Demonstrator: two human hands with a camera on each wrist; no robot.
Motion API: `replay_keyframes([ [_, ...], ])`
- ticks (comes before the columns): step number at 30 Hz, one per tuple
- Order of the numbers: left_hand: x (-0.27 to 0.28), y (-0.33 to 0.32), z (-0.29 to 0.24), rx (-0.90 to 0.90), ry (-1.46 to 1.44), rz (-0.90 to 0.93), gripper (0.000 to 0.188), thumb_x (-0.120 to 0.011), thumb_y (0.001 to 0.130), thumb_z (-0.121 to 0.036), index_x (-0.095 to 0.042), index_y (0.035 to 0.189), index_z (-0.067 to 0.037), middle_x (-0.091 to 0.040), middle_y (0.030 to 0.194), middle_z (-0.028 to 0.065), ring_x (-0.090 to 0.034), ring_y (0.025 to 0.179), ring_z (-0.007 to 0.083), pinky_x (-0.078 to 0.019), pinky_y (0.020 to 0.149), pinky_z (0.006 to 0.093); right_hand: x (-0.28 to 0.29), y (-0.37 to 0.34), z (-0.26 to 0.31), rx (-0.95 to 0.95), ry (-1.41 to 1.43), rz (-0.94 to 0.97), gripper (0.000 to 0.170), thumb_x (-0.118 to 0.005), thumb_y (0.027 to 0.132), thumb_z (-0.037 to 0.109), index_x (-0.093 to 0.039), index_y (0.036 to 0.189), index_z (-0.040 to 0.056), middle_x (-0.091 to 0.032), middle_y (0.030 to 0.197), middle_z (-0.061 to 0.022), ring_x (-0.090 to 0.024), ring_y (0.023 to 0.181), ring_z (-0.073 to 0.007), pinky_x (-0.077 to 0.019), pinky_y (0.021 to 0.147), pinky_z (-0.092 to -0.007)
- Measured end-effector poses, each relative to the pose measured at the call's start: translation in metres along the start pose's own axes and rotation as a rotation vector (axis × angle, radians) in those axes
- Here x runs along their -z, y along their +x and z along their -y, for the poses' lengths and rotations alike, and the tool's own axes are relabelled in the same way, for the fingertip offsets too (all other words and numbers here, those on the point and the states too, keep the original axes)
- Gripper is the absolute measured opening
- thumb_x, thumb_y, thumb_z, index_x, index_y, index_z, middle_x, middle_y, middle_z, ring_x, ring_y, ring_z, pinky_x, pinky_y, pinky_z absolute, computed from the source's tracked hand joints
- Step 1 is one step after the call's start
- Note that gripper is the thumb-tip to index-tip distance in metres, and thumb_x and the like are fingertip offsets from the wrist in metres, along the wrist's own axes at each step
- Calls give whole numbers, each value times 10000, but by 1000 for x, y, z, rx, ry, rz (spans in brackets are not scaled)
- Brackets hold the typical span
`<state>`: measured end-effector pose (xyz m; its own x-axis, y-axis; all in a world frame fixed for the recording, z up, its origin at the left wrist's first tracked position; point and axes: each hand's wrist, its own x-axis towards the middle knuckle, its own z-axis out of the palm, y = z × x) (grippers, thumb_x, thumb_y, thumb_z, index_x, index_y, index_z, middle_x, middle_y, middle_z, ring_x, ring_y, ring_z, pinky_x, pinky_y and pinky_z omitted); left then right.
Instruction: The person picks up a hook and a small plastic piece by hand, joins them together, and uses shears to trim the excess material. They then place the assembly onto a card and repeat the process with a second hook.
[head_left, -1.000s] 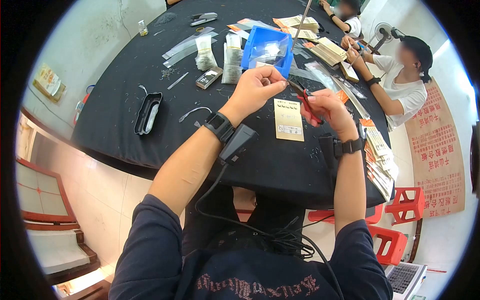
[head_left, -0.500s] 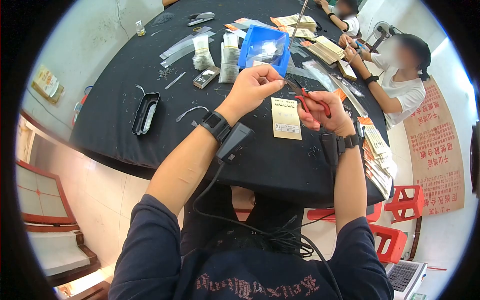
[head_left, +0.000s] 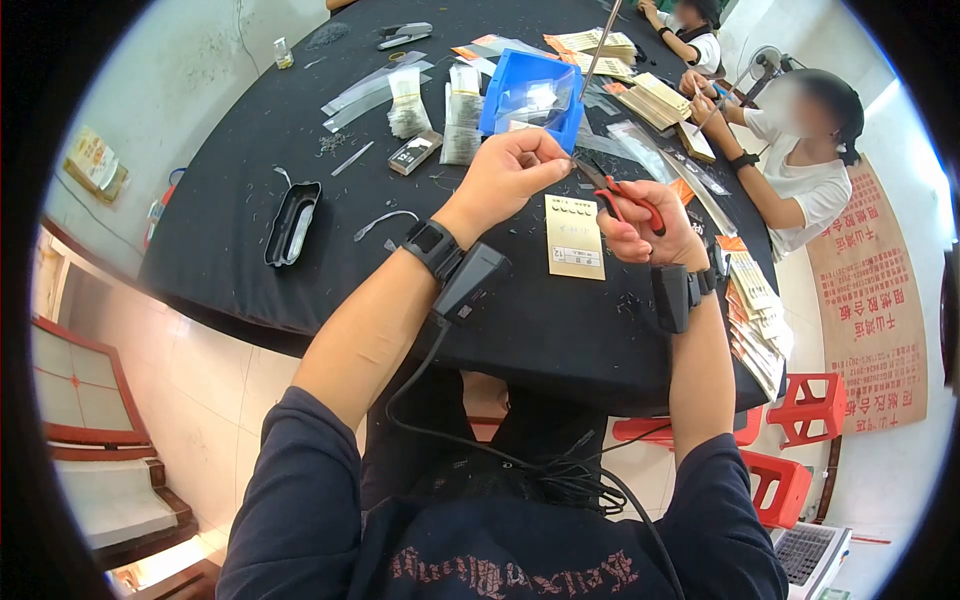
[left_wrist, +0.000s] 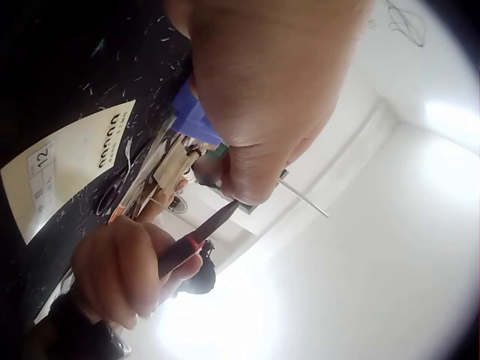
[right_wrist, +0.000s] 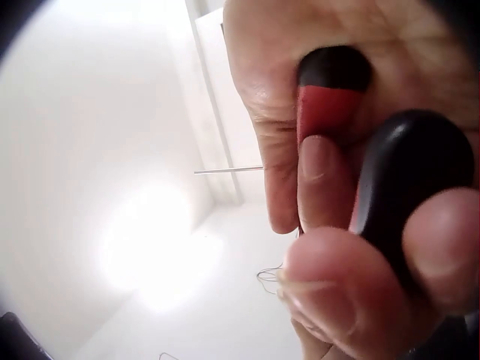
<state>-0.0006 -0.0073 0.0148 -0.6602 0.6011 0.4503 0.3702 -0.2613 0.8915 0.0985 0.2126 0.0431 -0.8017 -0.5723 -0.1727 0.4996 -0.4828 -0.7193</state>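
One curled right hand (head_left: 655, 224) points pliers (left_wrist: 198, 238) at the left hand (head_left: 507, 178).

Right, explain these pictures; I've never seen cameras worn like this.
There is no machine here, only two bare hands. The wide picture comes from a head camera looking down; the close ones from the left wrist camera and the right wrist camera. The right hand grips red-and-black pliers. The left hand pinches thumb and finger together by the pliers' tip; anything between them is too small to tell. On the black cloth are a printed card, a stapler, an open black case and a blue bin.
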Motion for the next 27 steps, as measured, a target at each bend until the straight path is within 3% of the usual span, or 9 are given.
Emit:
replay_keyframes([
  [21,2,0,1,29,12,5,74,-651,890,-103,-630,899,-33,-614,852,-30,-543,773,26,-433,693,184,2,4,-1,-43,38,76,531,-386,981,359,-264,512,142,-466,640,-110,-407,425,-139,-305,337,-236],
  [27,2,1,4,18,-16,-5,81,-653,889,-106,-628,892,-29,-609,843,-32,-542,762,27,-433,688,187,-5,2,1,-17,-17,-14,518,-370,986,340,-284,517,138,-473,643,-119,-412,440,-148,-325,379,-239],
])
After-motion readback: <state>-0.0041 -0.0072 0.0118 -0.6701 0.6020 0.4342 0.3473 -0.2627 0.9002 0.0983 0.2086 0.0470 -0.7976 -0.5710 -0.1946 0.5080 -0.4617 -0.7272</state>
